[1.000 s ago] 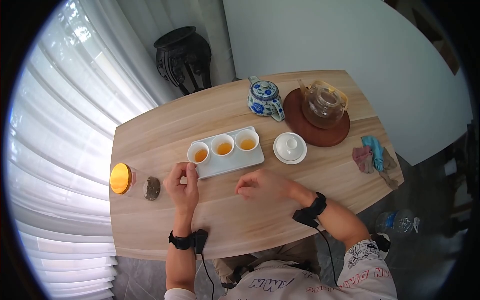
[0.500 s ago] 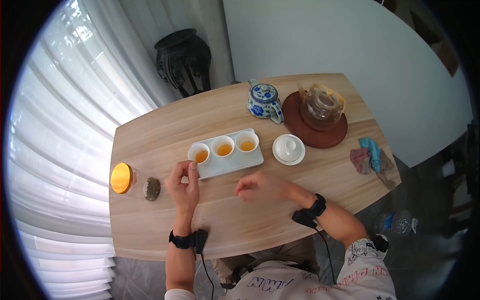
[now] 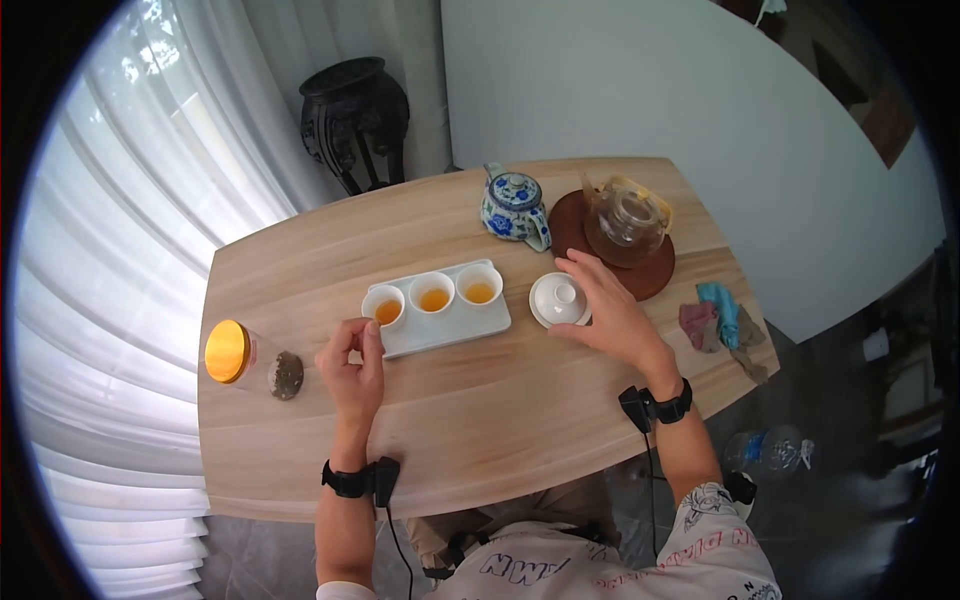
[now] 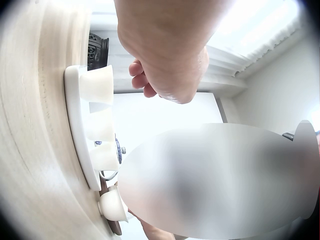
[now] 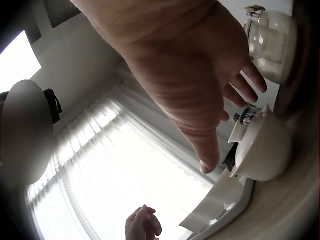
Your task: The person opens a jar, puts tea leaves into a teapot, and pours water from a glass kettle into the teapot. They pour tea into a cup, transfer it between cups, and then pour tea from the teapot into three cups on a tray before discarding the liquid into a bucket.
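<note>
A white gaiwan [image 3: 557, 301] with its lid on stands right of a pale tray [image 3: 448, 332]. My right hand [image 3: 612, 318] is spread beside it, thumb at its near side and fingers at its far side. In the right wrist view this hand's straight fingers and thumb hang apart just above the gaiwan [image 5: 264, 146], holding nothing. Three white cups of amber tea, the left cup [image 3: 384, 307], middle cup [image 3: 432, 293] and right cup [image 3: 480, 284], stand in a row on the tray. My left hand [image 3: 352, 368], loosely curled and holding nothing, hovers near the left cup.
Behind the gaiwan are a blue-and-white teapot [image 3: 514, 207] and a glass teapot [image 3: 628, 228] on a round brown board [image 3: 655, 280]. Crumpled cloths [image 3: 722, 322] lie at the right edge. A jar with a yellow lid [image 3: 228, 352] lies on its side at the left.
My right hand has moved right and away from me, from in front of the tray to the gaiwan, its fingers opening out. My left hand stays by the left cup. The head view has shifted slightly.
</note>
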The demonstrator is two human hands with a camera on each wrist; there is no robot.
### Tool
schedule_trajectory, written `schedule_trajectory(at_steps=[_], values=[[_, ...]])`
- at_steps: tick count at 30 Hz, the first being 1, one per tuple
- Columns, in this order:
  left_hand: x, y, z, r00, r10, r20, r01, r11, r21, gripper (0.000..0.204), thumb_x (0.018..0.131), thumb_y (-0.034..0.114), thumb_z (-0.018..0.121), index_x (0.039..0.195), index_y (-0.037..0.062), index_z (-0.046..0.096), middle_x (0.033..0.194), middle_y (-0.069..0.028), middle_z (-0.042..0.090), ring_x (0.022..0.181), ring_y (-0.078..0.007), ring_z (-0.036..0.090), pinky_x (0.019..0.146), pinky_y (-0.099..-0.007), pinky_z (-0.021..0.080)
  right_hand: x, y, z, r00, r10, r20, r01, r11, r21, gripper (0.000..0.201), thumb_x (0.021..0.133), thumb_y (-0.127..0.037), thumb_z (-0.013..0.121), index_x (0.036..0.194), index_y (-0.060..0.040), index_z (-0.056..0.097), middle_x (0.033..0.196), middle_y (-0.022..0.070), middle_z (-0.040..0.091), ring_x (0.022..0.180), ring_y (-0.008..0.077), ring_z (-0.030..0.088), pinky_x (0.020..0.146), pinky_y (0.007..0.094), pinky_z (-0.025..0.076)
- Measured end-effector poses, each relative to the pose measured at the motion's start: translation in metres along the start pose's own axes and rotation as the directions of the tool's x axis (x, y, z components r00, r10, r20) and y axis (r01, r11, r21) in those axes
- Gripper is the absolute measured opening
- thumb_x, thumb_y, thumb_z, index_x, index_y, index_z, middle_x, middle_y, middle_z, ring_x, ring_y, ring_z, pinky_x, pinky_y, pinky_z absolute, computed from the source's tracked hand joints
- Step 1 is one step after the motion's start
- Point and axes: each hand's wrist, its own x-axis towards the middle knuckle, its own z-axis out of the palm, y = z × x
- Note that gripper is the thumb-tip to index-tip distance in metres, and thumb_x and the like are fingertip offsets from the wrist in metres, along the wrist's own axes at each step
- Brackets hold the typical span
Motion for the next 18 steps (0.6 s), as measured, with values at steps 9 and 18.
schedule_trajectory(at_steps=[9,18], values=[[0.000,-0.003,-0.001,1.000,-0.007,-0.006,0.007,1.000,0.028,0.012,0.101,0.006,0.069,0.093,-0.0026,0.070,0.063,-0.0021,0.062,0.057,-0.0062,0.056,0.054,-0.0232,0.043,0.000,0.004,0.015,0.997,0.001,0.083,0.004,0.999,-0.053,0.089,0.076,-0.028,0.091,0.150,-0.0048,0.048,0.152,0.0175,0.048,0.140,0.0370,0.050,0.115,0.0452,0.045],[0.000,-0.002,0.001,1.000,-0.019,0.003,0.018,1.000,0.017,0.012,0.102,0.006,0.068,0.094,-0.0036,0.070,0.064,-0.0028,0.063,0.058,-0.0065,0.059,0.055,-0.0226,0.046,0.008,0.008,0.023,0.997,0.074,0.028,-0.074,0.997,-0.016,0.083,0.077,-0.025,0.089,0.148,-0.0057,0.050,0.142,0.0150,0.053,0.135,0.0350,0.053,0.109,0.0448,0.049]])
